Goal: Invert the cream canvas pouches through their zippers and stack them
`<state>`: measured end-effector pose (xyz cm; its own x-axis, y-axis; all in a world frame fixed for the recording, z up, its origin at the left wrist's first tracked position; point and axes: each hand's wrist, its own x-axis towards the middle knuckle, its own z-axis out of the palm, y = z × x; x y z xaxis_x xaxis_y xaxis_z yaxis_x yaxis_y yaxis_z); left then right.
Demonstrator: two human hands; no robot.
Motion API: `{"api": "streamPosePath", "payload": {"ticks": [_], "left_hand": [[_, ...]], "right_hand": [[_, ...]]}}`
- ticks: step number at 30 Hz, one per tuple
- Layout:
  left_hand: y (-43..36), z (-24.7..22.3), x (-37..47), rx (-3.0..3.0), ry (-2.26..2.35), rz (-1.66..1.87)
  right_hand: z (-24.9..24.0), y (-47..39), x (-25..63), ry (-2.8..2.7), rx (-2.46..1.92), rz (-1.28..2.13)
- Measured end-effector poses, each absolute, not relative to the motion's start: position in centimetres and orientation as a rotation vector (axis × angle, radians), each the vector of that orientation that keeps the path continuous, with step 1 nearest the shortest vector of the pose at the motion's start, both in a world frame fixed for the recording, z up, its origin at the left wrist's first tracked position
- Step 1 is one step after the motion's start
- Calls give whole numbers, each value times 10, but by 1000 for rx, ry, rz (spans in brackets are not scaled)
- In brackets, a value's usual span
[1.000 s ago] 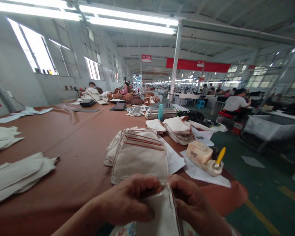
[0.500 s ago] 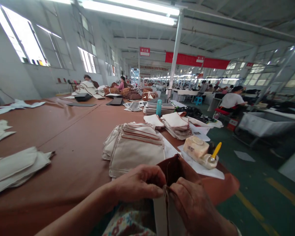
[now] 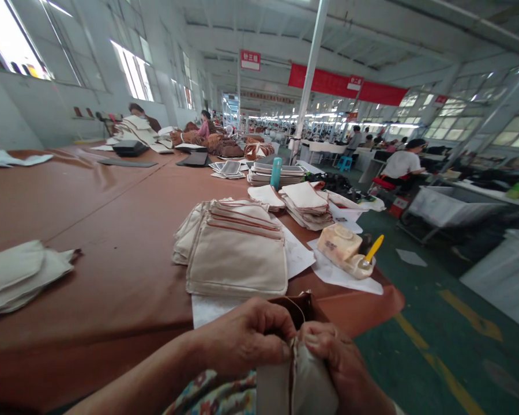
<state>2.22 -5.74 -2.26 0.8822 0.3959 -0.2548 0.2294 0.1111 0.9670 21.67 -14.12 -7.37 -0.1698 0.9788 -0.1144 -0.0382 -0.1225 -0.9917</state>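
Low in the view, close to my body, both hands grip a sewn cream fabric piece (image 3: 273,387) with a brown edge running down its middle. My left hand (image 3: 253,337) pinches the left side of its top edge between thumb and fingers. Right beside it, my right hand (image 3: 339,357) is closed on the other side of that edge. A dark brown inner part (image 3: 300,302) shows behind my fingers, with a pale loose thread curving over it. Just beyond my hands lies a stack of cream fabric panels (image 3: 237,259) with brown edges.
A brown-covered table (image 3: 125,230) spreads ahead and left. More cream pieces (image 3: 21,271) lie at the left. On the right are a cut plastic container (image 3: 339,245), a yellow-handled brush (image 3: 374,251) and a teal bottle (image 3: 275,173). A person in white (image 3: 402,164) sits farther right.
The view has tilted down and shifted slightly. My right hand has rolled so its thumb shows on top of the edge, and the cream fabric on that side bulges out more.
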Motion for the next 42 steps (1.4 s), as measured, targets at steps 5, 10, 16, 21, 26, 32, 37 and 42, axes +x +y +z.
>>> {"api": "streamPosePath", "payload": {"ticks": [5,10,16,21,26,32,37,42], "left_hand": [[-62,-31,24,1381,610,211],[-70,-30,28,1374,603,285],[-78,-38,30,1406,649,288],[-77,-36,30,1527,701,325],[-79,-38,32,1416,712,277],[-73,-39,31,1321,678,255],[-71,-32,32,1375,588,284],[-74,-29,33,1516,670,212]], "right_hand": [[-65,-142,216,-1773,-1111,952],[-59,-141,213,-1573,-1142,1136],[-65,-143,204,-1066,-1041,1491],[-49,-144,210,-1382,-1187,1377],[-48,-142,217,-1403,-1285,1378],[-47,-142,213,-1187,-1281,1542],[-44,-143,213,-1235,-1272,1519],[-46,-147,214,-1502,-1306,1245]]}}
